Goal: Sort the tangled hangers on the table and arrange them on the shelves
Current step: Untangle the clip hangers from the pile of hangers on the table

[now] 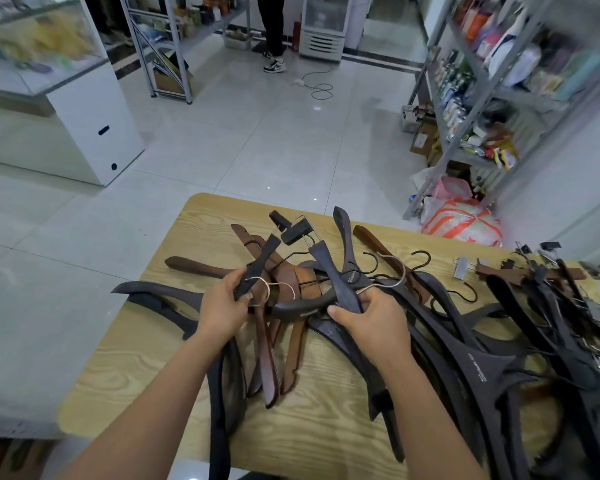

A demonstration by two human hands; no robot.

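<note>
A tangle of dark and brown wooden hangers covers the light wooden table. My left hand is closed on the middle of a dark hanger with a pale metal hook, lifted slightly over brown hangers. My right hand grips the neck of another dark hanger, whose arm points away from me. A clip hanger lies just beyond. More dark clip hangers are piled at the table's right.
Metal shelves stocked with goods stand at the right, with bags on the floor below. A white glass counter is at the left. A person's legs and a floor cable are farther back.
</note>
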